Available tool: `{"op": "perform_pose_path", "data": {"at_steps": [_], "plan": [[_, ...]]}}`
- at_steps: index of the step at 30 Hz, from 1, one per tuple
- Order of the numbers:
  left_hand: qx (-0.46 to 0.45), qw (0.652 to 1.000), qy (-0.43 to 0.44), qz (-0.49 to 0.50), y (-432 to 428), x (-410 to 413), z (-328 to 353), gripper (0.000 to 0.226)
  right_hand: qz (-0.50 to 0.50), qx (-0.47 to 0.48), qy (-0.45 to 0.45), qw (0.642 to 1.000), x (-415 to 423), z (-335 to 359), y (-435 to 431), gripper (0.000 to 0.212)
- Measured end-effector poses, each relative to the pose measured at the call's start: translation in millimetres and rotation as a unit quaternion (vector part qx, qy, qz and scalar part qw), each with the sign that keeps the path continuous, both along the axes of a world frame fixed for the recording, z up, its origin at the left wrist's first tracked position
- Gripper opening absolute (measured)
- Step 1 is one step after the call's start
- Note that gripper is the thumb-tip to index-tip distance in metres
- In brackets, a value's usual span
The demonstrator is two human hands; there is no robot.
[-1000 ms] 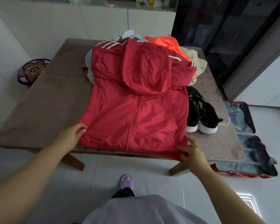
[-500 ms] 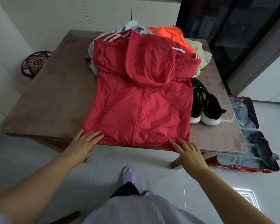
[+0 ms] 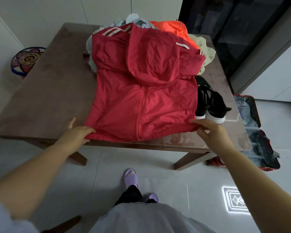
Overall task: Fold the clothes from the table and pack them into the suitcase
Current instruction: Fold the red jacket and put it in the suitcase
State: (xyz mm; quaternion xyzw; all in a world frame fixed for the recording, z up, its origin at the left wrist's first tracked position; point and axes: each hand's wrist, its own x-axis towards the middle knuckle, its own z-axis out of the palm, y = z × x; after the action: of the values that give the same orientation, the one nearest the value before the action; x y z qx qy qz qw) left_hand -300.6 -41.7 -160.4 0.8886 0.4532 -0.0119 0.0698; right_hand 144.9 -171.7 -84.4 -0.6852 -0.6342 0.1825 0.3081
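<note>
- The left hand (image 3: 77, 134) curls its fingers round the bottom corner of the red jacket (image 3: 141, 101) at 7 o'clock. One finger sticks out flat.
- The right hand (image 3: 208, 132) pinches the other bottom corner at 5 o'clock.
- The jacket lies zip side up on the table (image 3: 45, 91), with its hood flipped down over the chest.
- I think the bottom gets folded up toward 12 o'clock next. Lift both corners together and keep the hem tight, so no lumps form.
- The hem sits close to the table's near edge at 6 o'clock. A pull back could slide it off.
- Black shoes (image 3: 210, 101) sit right beside the jacket at 3 o'clock, so don't drag cloth that way.
- More clothes (image 3: 171, 27) are piled at 12 o'clock, under the jacket's top.
- Bare table at 9 o'clock gives room.
- The suitcase (image 3: 259, 132) lies open on the floor at 4 o'clock.
</note>
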Motion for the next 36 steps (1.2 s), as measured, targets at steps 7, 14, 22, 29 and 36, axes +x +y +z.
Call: {"op": "perform_pose_path", "data": {"at_steps": [7,14,22,29,36], "plan": [[-0.165,0.977,-0.109,0.086,3,10,36,0.031,-0.083,0.036,0.130,0.987,13,24,18,0.036],[-0.128,0.890,-0.381,0.215,43,38,93,0.009,-0.107,0.068,0.183,0.975,9,43,51,0.016],[-0.068,0.775,-0.568,0.270,141,65,134,0.026,-0.197,0.118,0.171,0.958,25,63,98,0.010],[-0.045,0.773,-0.574,0.265,230,103,157,0.024,-0.271,0.114,0.117,0.949,42,79,163,0.021],[0.005,0.820,-0.505,0.269,313,131,145,0.025,-0.301,0.111,0.098,0.942,68,78,227,0.026]]}}
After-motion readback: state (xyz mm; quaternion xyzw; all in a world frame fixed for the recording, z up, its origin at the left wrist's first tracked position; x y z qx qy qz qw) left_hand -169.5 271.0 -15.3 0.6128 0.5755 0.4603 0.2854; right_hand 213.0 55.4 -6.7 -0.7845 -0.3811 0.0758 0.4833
